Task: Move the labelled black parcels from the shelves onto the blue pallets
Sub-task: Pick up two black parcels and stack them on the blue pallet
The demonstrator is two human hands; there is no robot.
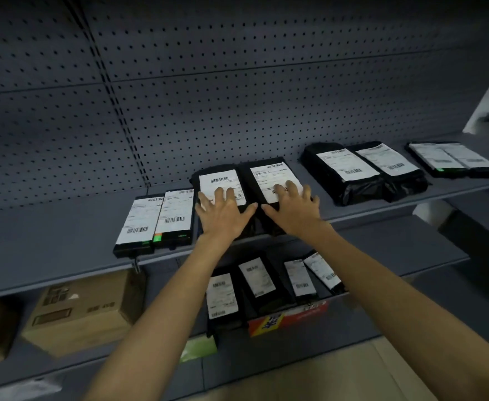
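Two black parcels with white barcode labels lie side by side in the middle of the grey shelf (pixel 64 241). My left hand (pixel 223 212) rests flat with spread fingers on the left parcel (pixel 220 179). On the right parcel (pixel 269 175) my right hand (pixel 292 206) lies the same way, fingers over the label. Neither hand grips anything. More labelled black parcels sit on the same shelf: a pair at the left (pixel 156 218), a pair at the right (pixel 361 169) and a flat one at the far right (pixel 454 159). No blue pallet is in view.
A perforated grey back panel (pixel 237 96) rises behind the shelf. On the shelf below stand a red carton (pixel 289 316) holding several labelled black parcels and a brown cardboard box (pixel 84 311). Pale floor (pixel 324 380) shows at the bottom.
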